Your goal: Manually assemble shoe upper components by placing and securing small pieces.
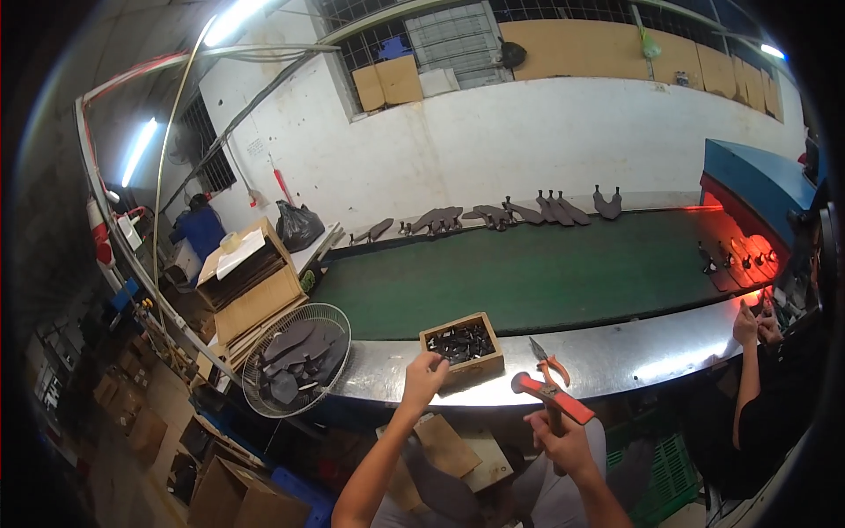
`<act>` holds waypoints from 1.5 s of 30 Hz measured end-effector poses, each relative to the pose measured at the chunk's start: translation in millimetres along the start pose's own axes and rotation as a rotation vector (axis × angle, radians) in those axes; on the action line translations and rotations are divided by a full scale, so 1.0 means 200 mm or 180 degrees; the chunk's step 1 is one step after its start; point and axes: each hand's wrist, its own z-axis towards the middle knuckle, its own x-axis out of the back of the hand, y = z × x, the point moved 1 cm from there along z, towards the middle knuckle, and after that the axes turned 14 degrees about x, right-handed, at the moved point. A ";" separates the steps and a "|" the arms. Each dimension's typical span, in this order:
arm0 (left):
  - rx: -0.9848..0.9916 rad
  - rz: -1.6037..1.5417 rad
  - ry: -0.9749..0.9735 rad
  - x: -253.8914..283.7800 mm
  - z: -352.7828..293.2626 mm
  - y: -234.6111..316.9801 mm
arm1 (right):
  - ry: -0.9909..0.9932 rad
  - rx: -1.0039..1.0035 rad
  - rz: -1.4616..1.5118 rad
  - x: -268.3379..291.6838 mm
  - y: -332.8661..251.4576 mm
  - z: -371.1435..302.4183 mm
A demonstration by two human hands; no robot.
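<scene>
Your right hand is clamped on the hammer handle, near right, head raised over your lap where a dark upper piece lies on a board; your left hand is pinched shut at the wooden tack box just beyond, though whether it holds a tack is too small to tell. Swing while that hand is out there and you'd likely clip the pliers or the box; farther off, a co-worker's hands work close to the green conveyor belt.
</scene>
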 end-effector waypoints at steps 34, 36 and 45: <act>0.0329 -0.1492 -0.0276 0.46 -1.04 0.63 | -0.1210 -0.0309 0.1144 -0.36 -0.29 -0.10; 0.0664 -0.2205 -0.0418 0.43 -1.06 0.58 | -0.1048 -0.0156 0.1298 -0.39 -0.29 -0.09; 0.1591 -0.2477 0.0193 0.35 -1.02 0.27 | -0.1363 -0.0900 0.1056 -0.42 -0.18 -0.07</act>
